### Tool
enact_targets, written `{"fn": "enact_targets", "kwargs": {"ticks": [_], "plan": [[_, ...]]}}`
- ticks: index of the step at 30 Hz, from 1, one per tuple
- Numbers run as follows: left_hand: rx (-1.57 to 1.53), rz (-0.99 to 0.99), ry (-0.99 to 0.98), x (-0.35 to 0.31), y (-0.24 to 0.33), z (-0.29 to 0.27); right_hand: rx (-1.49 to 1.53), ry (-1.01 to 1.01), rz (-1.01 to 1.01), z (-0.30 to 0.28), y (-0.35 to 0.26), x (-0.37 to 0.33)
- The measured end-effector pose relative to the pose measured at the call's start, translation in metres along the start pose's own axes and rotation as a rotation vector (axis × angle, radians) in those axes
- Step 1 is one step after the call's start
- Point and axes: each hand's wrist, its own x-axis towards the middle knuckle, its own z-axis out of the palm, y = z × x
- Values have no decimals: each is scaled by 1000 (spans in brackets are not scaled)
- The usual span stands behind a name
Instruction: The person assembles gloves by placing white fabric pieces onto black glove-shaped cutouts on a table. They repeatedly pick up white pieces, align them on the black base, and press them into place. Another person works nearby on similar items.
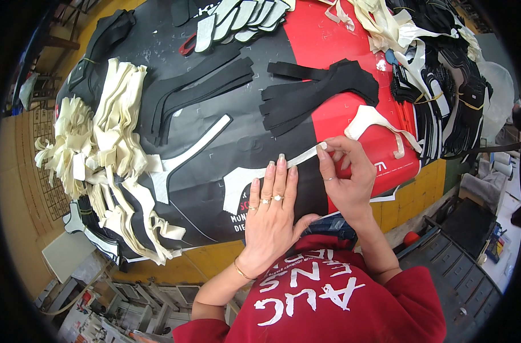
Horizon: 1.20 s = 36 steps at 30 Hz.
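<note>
Nearest the lens is the red printed shirt [329,297] of the person at work, at six o'clock; two bare forearms rise from it to the table [214,257], whose yellow edge shows below a black and red printed sheet [329,46].

One white cut piece [254,177] with a long narrow strip lies at the centre of the sheet; the left hand [272,211] rests on it, palm down, four fingers laid out flat and close together, pressing the piece to the sheet; three rings show on its fingers and one bangle [240,270] on its wrist. The right hand [343,171], at three o'clock of the left, is closed in a narrow pinch; thumb and forefinger grip the tip of the strip, lifted just off the sheet.

At twelve o'clock of the hands lie two fans of black cut pieces, one [317,91] on the red, one [197,91] on the black; one loose white piece [377,123] sits at one o'clock; one large heap of cream pieces [112,143] spreads at nine o'clock; one row of grey-white pieces [243,17] lies at the far edge; stacked black pieces [443,97], too many to count, are at two o'clock.
</note>
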Motion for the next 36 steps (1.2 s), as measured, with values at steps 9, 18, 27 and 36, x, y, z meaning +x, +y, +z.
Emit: {"fn": "enact_targets", "kwargs": {"ticks": [9,18,27,36], "plan": [[9,-4,-2,1,0,0,-74,13,-104,3,10,-5],[35,-114,128,9,16,3,-6,86,-30,8,5,-4],[155,-118,151,14,17,13,-140,60,-106,5,10,-7],[172,-115,141,15,17,11,-689,-231,-225,-32,8,-16]]}}
